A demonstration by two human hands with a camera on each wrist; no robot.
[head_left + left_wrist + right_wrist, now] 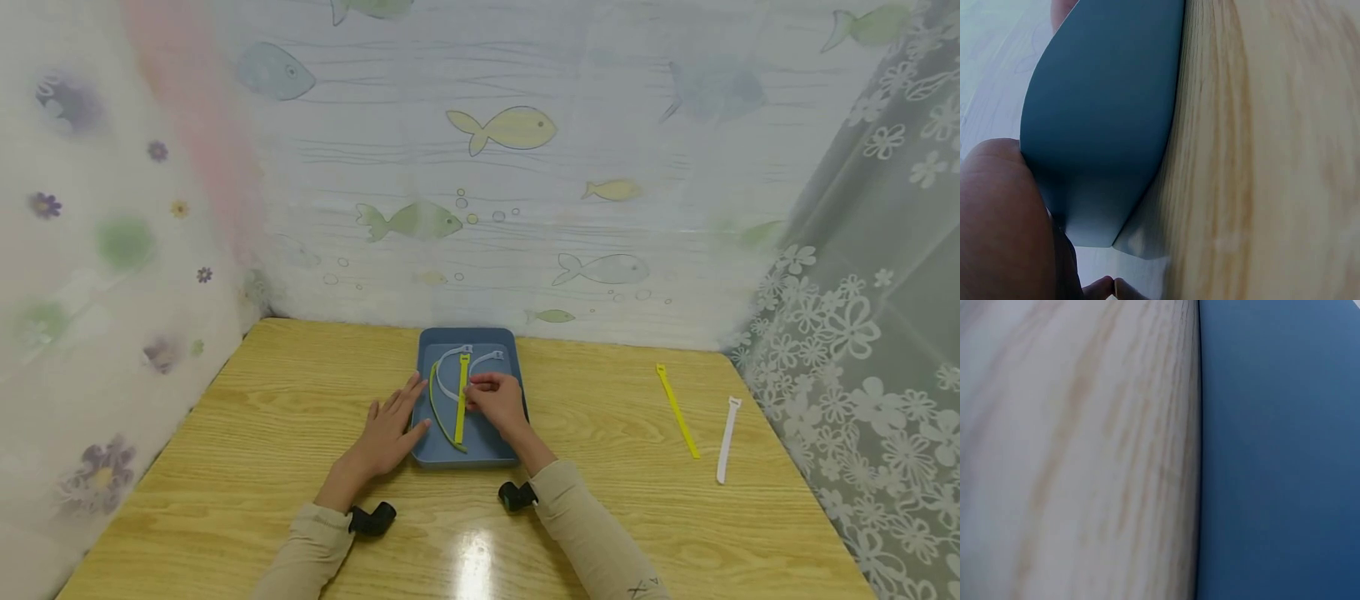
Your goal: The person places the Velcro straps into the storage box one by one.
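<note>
The right hand (497,402) is pinching a bright yellow plastic strap (461,400) in the shallow blue plastic tray (504,340); the left hand (392,427), grip released, is steadying the tray's left edge. Neighbouring straps could be tangling and lifting together.

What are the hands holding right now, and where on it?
The right hand pinches the yellow strap near its middle; the left hand rests flat on the blue tray edge.

One blue tray (431,343); four straps inside: two yellow, two white. On table: one yellow strap (677,410), one white strap (727,439).
</note>
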